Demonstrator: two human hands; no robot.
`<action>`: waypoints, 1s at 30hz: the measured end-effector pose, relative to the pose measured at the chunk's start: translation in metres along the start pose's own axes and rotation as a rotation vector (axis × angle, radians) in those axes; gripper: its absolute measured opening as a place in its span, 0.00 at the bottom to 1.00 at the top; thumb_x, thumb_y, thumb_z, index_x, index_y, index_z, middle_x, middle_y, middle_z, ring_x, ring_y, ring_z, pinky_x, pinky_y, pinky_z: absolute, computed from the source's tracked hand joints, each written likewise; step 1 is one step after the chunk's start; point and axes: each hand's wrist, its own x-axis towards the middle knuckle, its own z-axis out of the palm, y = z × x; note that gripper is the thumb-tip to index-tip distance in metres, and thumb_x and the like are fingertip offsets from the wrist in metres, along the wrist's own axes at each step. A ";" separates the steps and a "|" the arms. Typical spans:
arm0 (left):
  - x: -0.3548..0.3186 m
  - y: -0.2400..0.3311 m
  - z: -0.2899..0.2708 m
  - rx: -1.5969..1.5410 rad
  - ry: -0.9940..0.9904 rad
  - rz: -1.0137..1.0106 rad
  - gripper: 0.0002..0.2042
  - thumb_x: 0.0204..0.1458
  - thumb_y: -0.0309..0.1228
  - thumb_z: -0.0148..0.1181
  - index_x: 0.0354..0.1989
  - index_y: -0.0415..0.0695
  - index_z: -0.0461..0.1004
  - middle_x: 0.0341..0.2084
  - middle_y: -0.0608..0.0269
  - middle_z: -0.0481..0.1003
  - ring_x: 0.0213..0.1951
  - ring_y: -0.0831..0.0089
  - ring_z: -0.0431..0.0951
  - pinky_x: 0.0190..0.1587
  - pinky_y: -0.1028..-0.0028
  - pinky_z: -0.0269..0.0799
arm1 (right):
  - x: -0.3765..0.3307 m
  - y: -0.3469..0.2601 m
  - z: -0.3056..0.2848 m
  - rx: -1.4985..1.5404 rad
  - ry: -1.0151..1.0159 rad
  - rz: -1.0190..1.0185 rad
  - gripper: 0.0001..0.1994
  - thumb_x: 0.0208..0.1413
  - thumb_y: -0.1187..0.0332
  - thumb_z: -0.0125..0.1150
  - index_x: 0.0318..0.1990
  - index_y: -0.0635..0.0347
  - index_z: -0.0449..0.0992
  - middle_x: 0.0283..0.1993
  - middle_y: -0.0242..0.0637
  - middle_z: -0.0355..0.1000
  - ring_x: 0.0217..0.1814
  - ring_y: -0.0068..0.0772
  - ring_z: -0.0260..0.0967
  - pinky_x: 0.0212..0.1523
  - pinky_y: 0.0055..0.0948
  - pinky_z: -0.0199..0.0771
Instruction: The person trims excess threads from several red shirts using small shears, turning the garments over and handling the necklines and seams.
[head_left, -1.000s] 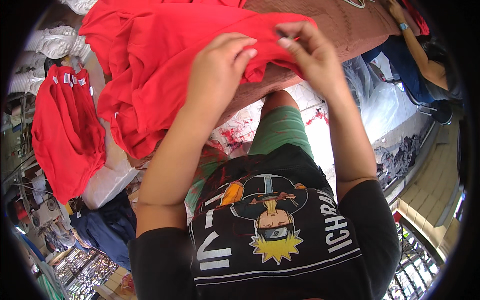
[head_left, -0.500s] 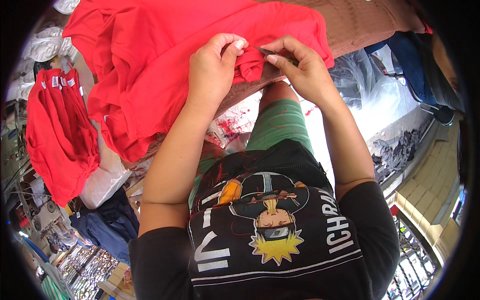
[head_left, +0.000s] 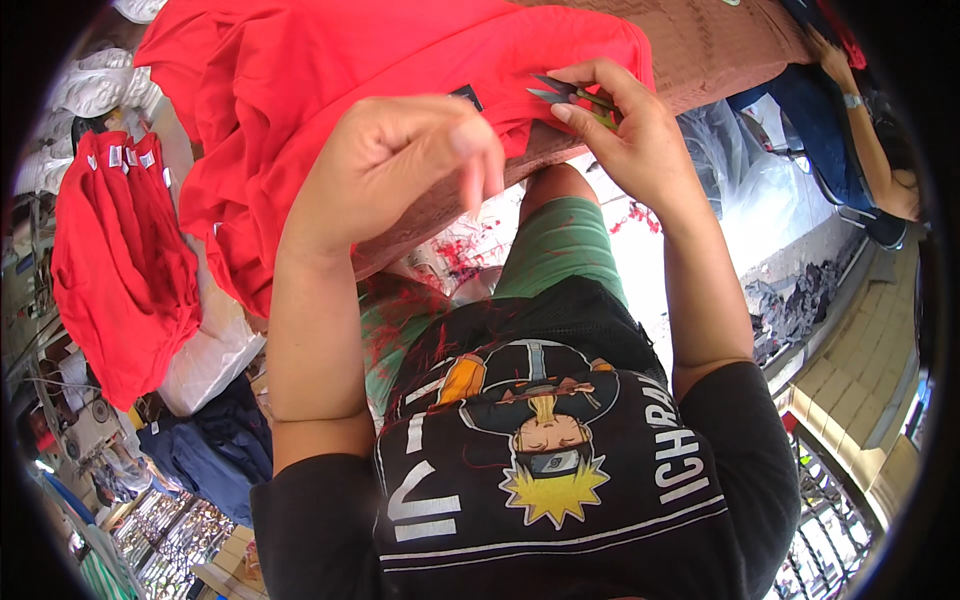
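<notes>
My right hand is closed around a pair of thread snips. The dark blades stand apart and point left, just above the red garment; slim green handles show between thumb and fingers. Raised over the garment's near edge, my left hand is smeared by motion. Its fingers look bent, and whether anything is between them does not show. Beside that hand a small black label lies on the red cloth. The garment spreads in folds over a brown-covered table.
Stacked red garments with white tags hang at the left, above dark blue cloth. Red thread scraps litter the floor and my lap. Clear plastic lies to the right. Another person's arm reaches in at the far right.
My left hand has left the cloth and moved left and toward me. The snips' blades have spread apart, and the black label now shows. Another person's arm has come into view at the right.
</notes>
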 end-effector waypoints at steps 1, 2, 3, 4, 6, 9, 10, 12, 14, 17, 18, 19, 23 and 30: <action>-0.003 0.002 -0.005 0.005 -0.026 -0.051 0.06 0.57 0.25 0.54 0.34 0.38 0.77 0.37 0.62 0.75 0.44 0.72 0.74 0.48 0.75 0.68 | -0.001 0.001 0.000 -0.075 0.002 -0.055 0.12 0.48 0.69 0.66 0.42 0.57 0.74 0.37 0.39 0.75 0.38 0.43 0.75 0.38 0.38 0.74; 0.000 -0.002 0.007 0.152 0.113 -0.134 0.05 0.57 0.24 0.53 0.35 0.38 0.76 0.39 0.62 0.75 0.45 0.72 0.74 0.49 0.75 0.67 | -0.002 0.004 0.002 -0.149 0.006 -0.109 0.13 0.48 0.69 0.66 0.41 0.56 0.74 0.37 0.38 0.74 0.38 0.43 0.75 0.38 0.38 0.74; 0.003 -0.007 0.017 0.297 0.250 -0.215 0.05 0.57 0.23 0.52 0.37 0.38 0.75 0.41 0.63 0.74 0.47 0.72 0.73 0.50 0.75 0.67 | -0.004 0.008 0.004 -0.226 0.011 -0.162 0.13 0.47 0.69 0.67 0.41 0.56 0.74 0.36 0.38 0.74 0.37 0.43 0.74 0.37 0.38 0.74; 0.003 -0.017 0.021 0.434 0.254 -0.143 0.09 0.54 0.19 0.50 0.42 0.39 0.72 0.43 0.60 0.74 0.48 0.68 0.74 0.53 0.71 0.67 | -0.005 0.012 0.008 -0.277 0.022 -0.202 0.13 0.45 0.72 0.66 0.40 0.55 0.74 0.36 0.38 0.72 0.37 0.42 0.74 0.36 0.38 0.74; 0.007 -0.035 0.027 0.695 0.283 -0.070 0.14 0.50 0.17 0.50 0.45 0.40 0.71 0.45 0.57 0.73 0.49 0.64 0.73 0.54 0.69 0.67 | -0.004 0.016 0.002 -0.292 -0.053 -0.117 0.15 0.44 0.75 0.66 0.42 0.58 0.75 0.39 0.37 0.73 0.40 0.40 0.74 0.41 0.31 0.74; 0.016 -0.047 0.030 0.863 0.312 -0.081 0.21 0.46 0.15 0.50 0.51 0.42 0.68 0.47 0.53 0.72 0.49 0.58 0.73 0.57 0.66 0.66 | 0.005 0.019 -0.007 -0.222 -0.050 -0.102 0.12 0.45 0.77 0.64 0.41 0.60 0.77 0.36 0.38 0.76 0.38 0.35 0.75 0.40 0.29 0.74; 0.019 -0.047 0.030 0.843 0.324 -0.115 0.21 0.47 0.15 0.50 0.51 0.42 0.67 0.48 0.54 0.72 0.50 0.60 0.73 0.57 0.67 0.66 | 0.008 0.019 -0.010 -0.171 -0.015 -0.123 0.13 0.44 0.78 0.62 0.40 0.58 0.78 0.34 0.39 0.76 0.36 0.40 0.75 0.38 0.32 0.74; 0.023 -0.046 0.029 0.668 0.344 -0.190 0.20 0.49 0.15 0.50 0.53 0.41 0.66 0.51 0.57 0.72 0.52 0.63 0.73 0.58 0.68 0.65 | 0.016 0.020 -0.012 -0.082 0.042 -0.146 0.11 0.46 0.74 0.63 0.40 0.55 0.79 0.32 0.42 0.77 0.33 0.45 0.75 0.35 0.35 0.75; 0.024 -0.044 0.024 0.358 0.355 -0.269 0.20 0.52 0.15 0.49 0.56 0.40 0.65 0.53 0.59 0.71 0.54 0.68 0.72 0.58 0.70 0.65 | 0.024 0.017 -0.014 -0.094 0.065 -0.053 0.10 0.49 0.69 0.64 0.40 0.55 0.79 0.33 0.42 0.77 0.33 0.45 0.75 0.35 0.35 0.74; 0.021 -0.040 0.017 0.027 0.253 -0.234 0.20 0.56 0.17 0.49 0.59 0.38 0.64 0.55 0.62 0.71 0.57 0.73 0.69 0.58 0.73 0.64 | 0.037 0.028 -0.005 -0.048 0.057 0.029 0.11 0.51 0.62 0.65 0.40 0.56 0.79 0.34 0.43 0.77 0.35 0.44 0.75 0.37 0.35 0.73; 0.020 -0.041 0.017 0.053 0.263 -0.244 0.20 0.56 0.18 0.50 0.58 0.38 0.65 0.53 0.62 0.72 0.56 0.74 0.70 0.58 0.74 0.64 | 0.040 0.034 0.001 -0.022 0.045 0.047 0.12 0.52 0.60 0.65 0.40 0.56 0.79 0.33 0.43 0.77 0.35 0.44 0.75 0.38 0.36 0.73; 0.019 -0.042 0.017 0.078 0.271 -0.254 0.19 0.56 0.18 0.51 0.57 0.38 0.67 0.52 0.63 0.73 0.55 0.75 0.70 0.58 0.75 0.64 | 0.041 0.037 0.005 -0.020 0.015 0.077 0.12 0.52 0.59 0.64 0.39 0.56 0.79 0.34 0.44 0.77 0.36 0.44 0.75 0.39 0.36 0.72; 0.020 -0.046 0.023 0.308 0.352 -0.258 0.13 0.55 0.22 0.56 0.48 0.40 0.76 0.43 0.63 0.78 0.47 0.76 0.75 0.53 0.76 0.68 | 0.041 0.039 0.016 -0.036 -0.030 0.126 0.11 0.53 0.61 0.64 0.39 0.58 0.79 0.34 0.40 0.77 0.37 0.35 0.73 0.41 0.33 0.71; 0.031 -0.053 0.031 0.766 0.654 -0.034 0.08 0.48 0.31 0.65 0.35 0.43 0.80 0.31 0.60 0.79 0.33 0.65 0.79 0.36 0.72 0.74 | 0.043 0.032 0.012 -0.084 -0.073 0.193 0.09 0.54 0.66 0.65 0.38 0.62 0.78 0.34 0.34 0.77 0.36 0.23 0.71 0.41 0.26 0.70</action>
